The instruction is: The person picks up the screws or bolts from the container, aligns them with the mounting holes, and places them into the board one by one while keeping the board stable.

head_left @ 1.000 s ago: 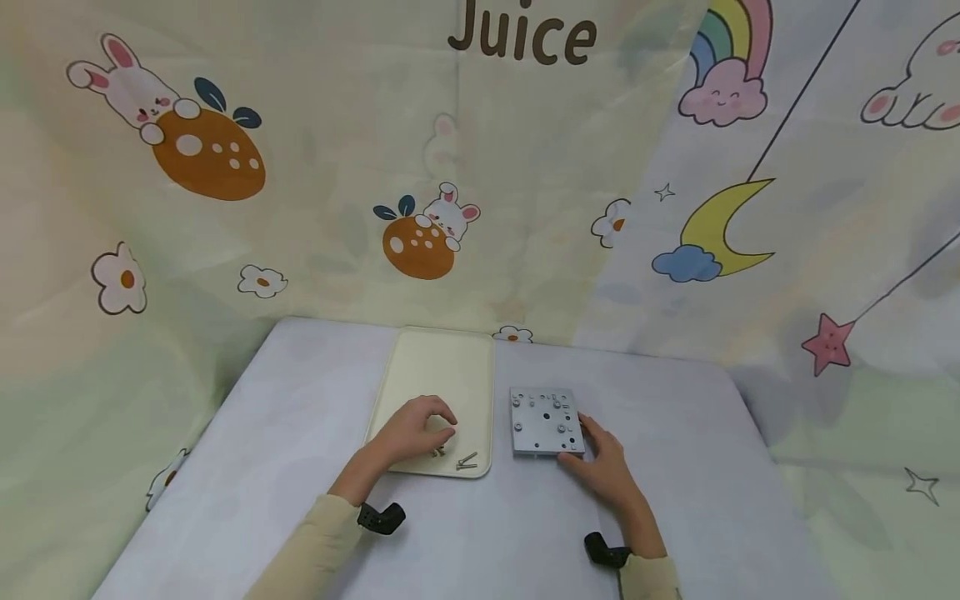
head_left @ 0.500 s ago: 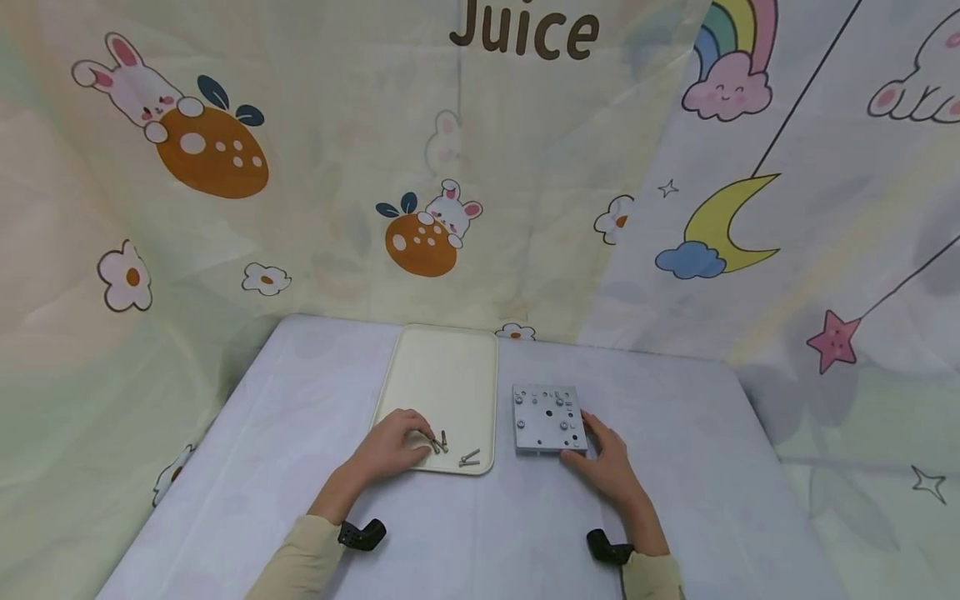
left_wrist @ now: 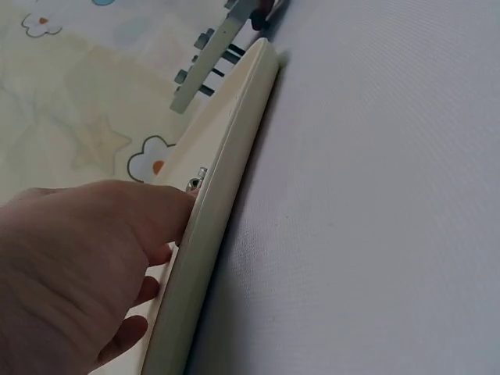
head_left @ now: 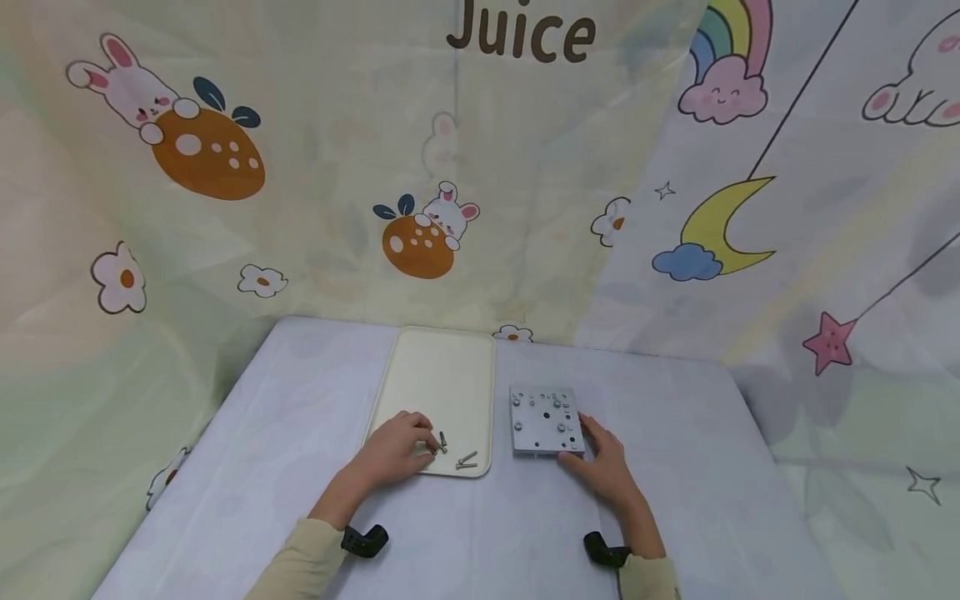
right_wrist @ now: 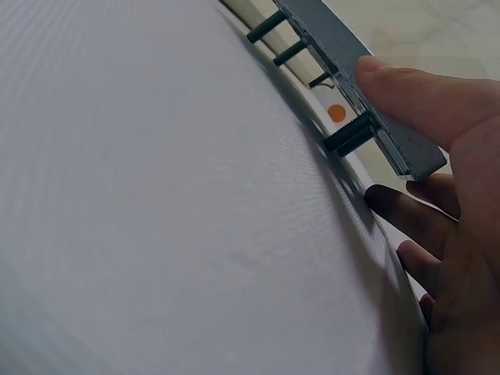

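Note:
My left hand [head_left: 393, 450] is over the front left of a cream tray [head_left: 442, 367], thumb and fingertips pinching a small metal screw [head_left: 433, 452] low in the tray. Right beside the fingertips lie more screws [head_left: 443, 442]; a pair of screws [head_left: 467, 462] lies nearer the front right corner. In the left wrist view a screw head [left_wrist: 194, 184] shows past my thumb, and the tray's rim hides part of the fingers. My right hand [head_left: 603, 471] holds a square grey metal plate [head_left: 543, 429] by its near right corner. Under it, threaded bolts [right_wrist: 351, 134] stick out in the right wrist view.
The plate's top bears several holes and a few bolt heads [head_left: 561, 427]. Tray and plate stand side by side on a white-covered table [head_left: 480, 542]. A printed cloth [head_left: 315, 225] hangs behind the table's far edge.
My left hand has come down and back to the left from above the tray, its fingertips closing in at the screws. My right hand keeps its hold on the plate.

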A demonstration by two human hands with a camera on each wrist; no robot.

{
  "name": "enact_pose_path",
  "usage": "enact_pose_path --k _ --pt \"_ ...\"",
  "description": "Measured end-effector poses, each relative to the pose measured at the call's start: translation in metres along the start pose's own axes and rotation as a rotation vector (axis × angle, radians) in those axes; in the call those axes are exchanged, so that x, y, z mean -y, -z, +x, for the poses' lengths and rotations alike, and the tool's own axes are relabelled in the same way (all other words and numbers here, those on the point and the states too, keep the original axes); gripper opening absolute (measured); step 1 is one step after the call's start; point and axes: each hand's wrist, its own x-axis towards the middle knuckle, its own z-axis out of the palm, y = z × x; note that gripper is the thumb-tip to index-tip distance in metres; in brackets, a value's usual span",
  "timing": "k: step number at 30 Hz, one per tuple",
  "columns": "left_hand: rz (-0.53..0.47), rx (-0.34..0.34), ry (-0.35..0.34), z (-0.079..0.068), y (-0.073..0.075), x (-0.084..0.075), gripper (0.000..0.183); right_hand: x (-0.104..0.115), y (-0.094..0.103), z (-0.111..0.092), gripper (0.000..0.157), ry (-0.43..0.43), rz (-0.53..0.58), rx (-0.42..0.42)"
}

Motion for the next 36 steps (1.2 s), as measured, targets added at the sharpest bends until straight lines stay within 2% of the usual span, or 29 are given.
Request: enact_pose_path --k 5,9,13,19,24,27,32,36 --pt "0.126 0.005 -0.063 0.006 0.000 -0.006 0.009 -0.005 -0.001 0.000 0.093 0.027 0.008 -0.026" --pt "0.135 -0.012 -0.113 0.006 0.001 -0.011 0.009 -0.006 -0.003 -0.002 0.092 0.034 0.015 -0.029" --pt "0.121 -0.058 -0.119 0.008 0.003 -0.014 0.008 -0.007 -0.003 -0.004 0.090 0.057 0.014 -0.043" --pt "0.009 -0.162 -0.074 0.025 0.008 -0.019 0.009 -0.008 0.000 -0.003 0.092 0.040 -0.008 -0.046" --pt "-0.143 -0.222 -0.018 0.049 0.007 -0.021 0.010 -0.002 0.007 0.003 0.100 0.040 -0.061 0.034" --pt "-0.224 -0.237 -0.019 0.064 0.005 -0.023 0.009 0.002 0.013 0.007 0.105 0.051 -0.051 0.087" --pt "-0.334 -0.308 -0.071 0.089 0.003 -0.032 0.009 0.003 0.018 0.013 0.108 0.088 -0.009 0.124" --pt "-0.400 -0.293 -0.051 0.104 -0.005 -0.042 0.007 -0.002 0.020 0.011 0.106 0.066 0.039 0.123"
